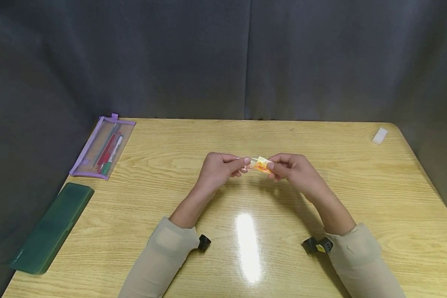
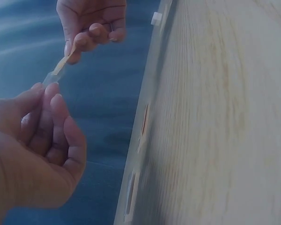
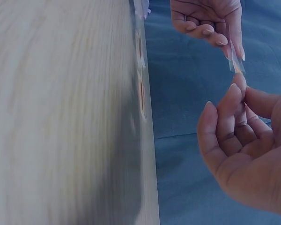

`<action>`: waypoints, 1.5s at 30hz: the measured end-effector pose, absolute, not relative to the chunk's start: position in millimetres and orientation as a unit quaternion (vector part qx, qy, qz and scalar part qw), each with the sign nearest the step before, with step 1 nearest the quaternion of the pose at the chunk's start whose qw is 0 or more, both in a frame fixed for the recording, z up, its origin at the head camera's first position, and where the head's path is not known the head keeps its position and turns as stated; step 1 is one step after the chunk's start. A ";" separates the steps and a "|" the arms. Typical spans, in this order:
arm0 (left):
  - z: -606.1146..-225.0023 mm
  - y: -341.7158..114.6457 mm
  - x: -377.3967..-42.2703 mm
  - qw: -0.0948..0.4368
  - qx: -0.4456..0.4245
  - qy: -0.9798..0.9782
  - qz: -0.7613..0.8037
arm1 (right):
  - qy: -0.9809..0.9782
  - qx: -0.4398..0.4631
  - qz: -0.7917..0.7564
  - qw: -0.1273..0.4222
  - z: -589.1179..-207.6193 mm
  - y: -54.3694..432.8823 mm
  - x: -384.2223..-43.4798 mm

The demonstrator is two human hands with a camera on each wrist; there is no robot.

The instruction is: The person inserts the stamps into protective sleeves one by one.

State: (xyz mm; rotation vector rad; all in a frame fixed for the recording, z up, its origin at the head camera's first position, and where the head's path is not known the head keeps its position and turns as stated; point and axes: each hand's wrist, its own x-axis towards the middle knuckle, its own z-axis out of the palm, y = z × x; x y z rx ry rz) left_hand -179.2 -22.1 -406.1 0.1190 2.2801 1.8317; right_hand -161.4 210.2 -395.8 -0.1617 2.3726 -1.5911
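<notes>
Both hands hold a small clear plastic wrapper (image 1: pixel 261 164) with a yellow-and-orange printed part, raised above the table in the middle of the head view. My left hand (image 1: pixel 217 170) pinches its clear end between thumb and fingers. At the printed end, my right hand (image 1: pixel 297 170) grips it with the thumb on top. In the left wrist view the wrapper (image 2: pixel 59 68) appears thin and nearly edge-on, stretched between the two hands. The right wrist view shows its clear part (image 3: pixel 235 62) just beyond the right fingertips.
On the wooden table (image 1: pixel 357 186), a purple-edged see-through zip pouch (image 1: pixel 85 162) with several pens lies at the far left. A dark green case (image 1: pixel 54 227) sits nearer on that side. One small white block (image 1: pixel 380 135) lies at the back right corner. Dark curtains (image 1: pixel 171 58) surround the table.
</notes>
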 end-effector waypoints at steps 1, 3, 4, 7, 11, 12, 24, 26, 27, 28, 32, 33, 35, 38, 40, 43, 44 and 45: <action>-406.0 -22.2 -179.1 0.107 0.040 0.774 0.623 | 0.821 -0.059 -0.551 0.140 -396.0 210.5 -161.4; -405.8 -22.4 -178.9 0.106 0.042 0.772 0.625 | 0.821 -0.065 -0.549 0.143 -396.5 211.0 -161.5; -405.6 -22.5 -178.8 0.106 0.043 0.771 0.626 | 0.821 -0.067 -0.548 0.144 -396.7 211.2 -161.7; -405.3 -22.6 -178.4 0.108 0.048 0.770 0.627 | 0.824 -0.071 -0.543 0.149 -397.6 212.0 -162.8; -405.7 -22.8 -178.4 0.110 0.055 0.771 0.625 | 0.828 -0.072 -0.535 0.155 -398.1 212.7 -163.2; -406.1 -22.9 -178.4 0.110 0.058 0.772 0.624 | 0.828 -0.073 -0.533 0.156 -398.0 212.9 -163.0; -403.7 -23.9 -178.6 0.128 0.066 0.776 0.614 | 0.842 -0.091 -0.511 0.150 -395.6 215.9 -160.4; -403.3 -24.0 -178.8 0.126 0.063 0.776 0.615 | 0.844 -0.096 -0.508 0.145 -395.4 216.1 -160.4; -403.3 -24.0 -178.8 0.125 0.061 0.775 0.616 | 0.844 -0.097 -0.508 0.145 -395.2 215.9 -160.3; -403.3 -24.1 -178.9 0.124 0.059 0.775 0.616 | 0.844 -0.096 -0.507 0.144 -395.3 215.8 -160.4; -403.4 -24.1 -178.7 0.123 0.058 0.775 0.618 | 0.845 -0.091 -0.508 0.144 -395.3 214.8 -161.0; -403.6 -24.0 -178.7 0.122 0.058 0.774 0.618 | 0.845 -0.088 -0.508 0.144 -395.3 214.6 -161.1; -404.0 -24.0 -178.7 0.122 0.060 0.773 0.619 | 0.842 -0.082 -0.514 0.145 -395.2 214.0 -161.2; -404.5 -23.9 -178.8 0.120 0.063 0.775 0.618 | 0.836 -0.074 -0.523 0.145 -395.0 213.5 -160.9; -404.9 -23.8 -179.0 0.117 0.063 0.776 0.616 | 0.833 -0.072 -0.529 0.144 -394.7 213.5 -160.8; -405.2 -23.6 -179.3 0.110 0.063 0.780 0.613 | 0.836 -0.070 -0.526 0.143 -394.2 213.8 -160.9; -405.2 -23.6 -179.3 0.108 0.064 0.781 0.612 | 0.836 -0.069 -0.524 0.144 -394.0 213.9 -161.0; -405.3 -23.6 -179.3 0.106 0.064 0.781 0.612 | 0.837 -0.068 -0.524 0.145 -393.6 213.8 -160.9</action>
